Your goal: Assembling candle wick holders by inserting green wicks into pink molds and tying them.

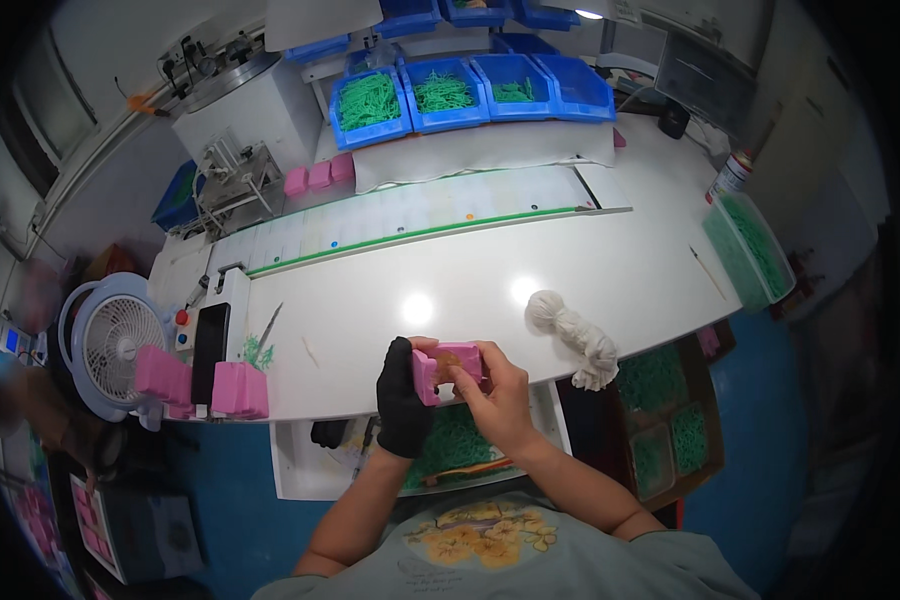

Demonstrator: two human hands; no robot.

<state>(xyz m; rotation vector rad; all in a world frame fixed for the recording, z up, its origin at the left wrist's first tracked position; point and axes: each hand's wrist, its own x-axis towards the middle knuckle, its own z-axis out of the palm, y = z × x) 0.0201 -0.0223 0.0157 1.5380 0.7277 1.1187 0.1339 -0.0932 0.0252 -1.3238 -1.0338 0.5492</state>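
Observation:
Just over the table's front edge I hold a pink, box-shaped hollow piece (423, 380), with something orange-brown showing in its recess. My left hand (404, 402), in a black fingerless-looking glove, is closed around its left side. My bare right hand (499, 398) grips the right side, its thumb reaching into the recess. Whether the thumb presses on the brownish part is too small to tell. Below both hands an open drawer (280, 455) holds a heap of thin green pieces (455, 440).
A bundle of white cloth (575, 335) lies to the right. Tweezers (270, 325) and green scraps are at left, beside a phone (210, 345), pink blocks (240, 390) and a fan (120, 335). Blue bins (370, 130) stand at the back; a green-filled tub (735, 250) sits far right.

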